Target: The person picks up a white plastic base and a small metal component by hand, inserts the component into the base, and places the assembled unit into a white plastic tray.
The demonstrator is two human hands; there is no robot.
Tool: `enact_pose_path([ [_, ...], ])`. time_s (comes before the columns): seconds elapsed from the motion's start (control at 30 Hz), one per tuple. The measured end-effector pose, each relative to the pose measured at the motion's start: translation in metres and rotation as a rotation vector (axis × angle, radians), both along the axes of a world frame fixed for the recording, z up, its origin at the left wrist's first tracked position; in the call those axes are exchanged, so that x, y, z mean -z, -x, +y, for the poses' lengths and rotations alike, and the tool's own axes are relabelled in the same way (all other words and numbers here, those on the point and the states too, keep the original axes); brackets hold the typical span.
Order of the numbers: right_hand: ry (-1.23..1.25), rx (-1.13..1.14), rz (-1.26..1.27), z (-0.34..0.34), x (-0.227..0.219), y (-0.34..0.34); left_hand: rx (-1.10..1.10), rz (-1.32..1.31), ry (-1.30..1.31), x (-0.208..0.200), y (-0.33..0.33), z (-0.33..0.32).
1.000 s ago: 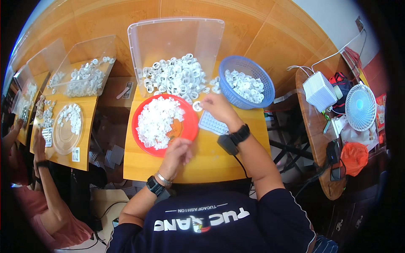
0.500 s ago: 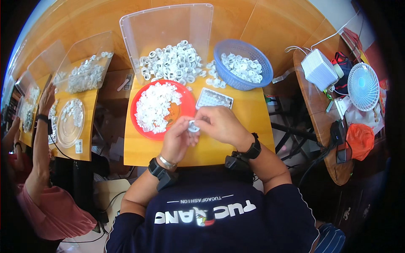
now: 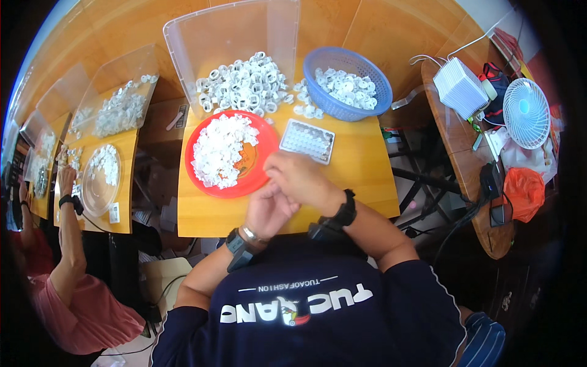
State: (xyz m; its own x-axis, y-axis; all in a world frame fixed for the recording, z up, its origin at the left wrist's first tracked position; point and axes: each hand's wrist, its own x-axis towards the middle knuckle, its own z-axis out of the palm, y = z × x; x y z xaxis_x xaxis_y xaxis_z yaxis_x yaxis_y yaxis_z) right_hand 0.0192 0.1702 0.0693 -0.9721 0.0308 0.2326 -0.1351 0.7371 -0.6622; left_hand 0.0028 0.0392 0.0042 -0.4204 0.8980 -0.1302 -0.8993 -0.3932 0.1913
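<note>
My left hand (image 3: 266,212) and my right hand (image 3: 301,178) meet at the fingers over the yellow table, just in front of the red plate (image 3: 260,162). Both are closed, the right fingers pressed down over the left ones. Whatever sits between them is hidden now. Small white angular plastic pieces (image 3: 220,150) are heaped on the plate, mostly on its left side. Beyond my right hand lies a shallow tray (image 3: 331,144) with rows of small pale round parts. A black strap device is on each wrist.
A clear plastic bin (image 3: 227,33) with white ring-shaped parts (image 3: 247,82) stands at the back. Right of it, a blue basket (image 3: 348,113) holds white round parts. On the side table are a fan (image 3: 526,113) and an orange bag (image 3: 523,194). At left, a co-worker's hand (image 3: 66,180) works at another table.
My right fingers have moved up and left, and my left hand has moved slightly toward me. The white round piece seen between them is now hidden. The co-worker's hand has come down from the bin.
</note>
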Motion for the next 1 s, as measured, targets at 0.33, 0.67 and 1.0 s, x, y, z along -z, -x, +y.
enact_pose_path([
  [0.33, 0.361, 0.065, 0.087, -0.001, 0.019, 0.0, -0.096, 0.012, -0.002, 0.005, 0.018, -0.004],
  [0.67, 0.284, 0.048, 0.15, -0.002, 0.027, -0.005, -0.002, -0.063, -0.119, 0.016, 0.02, 0.002],
  [1.0, 0.285, 0.027, 0.103, 0.004, 0.028, -0.008, -0.018, -0.02, -0.031, 0.004, 0.015, 0.005],
])
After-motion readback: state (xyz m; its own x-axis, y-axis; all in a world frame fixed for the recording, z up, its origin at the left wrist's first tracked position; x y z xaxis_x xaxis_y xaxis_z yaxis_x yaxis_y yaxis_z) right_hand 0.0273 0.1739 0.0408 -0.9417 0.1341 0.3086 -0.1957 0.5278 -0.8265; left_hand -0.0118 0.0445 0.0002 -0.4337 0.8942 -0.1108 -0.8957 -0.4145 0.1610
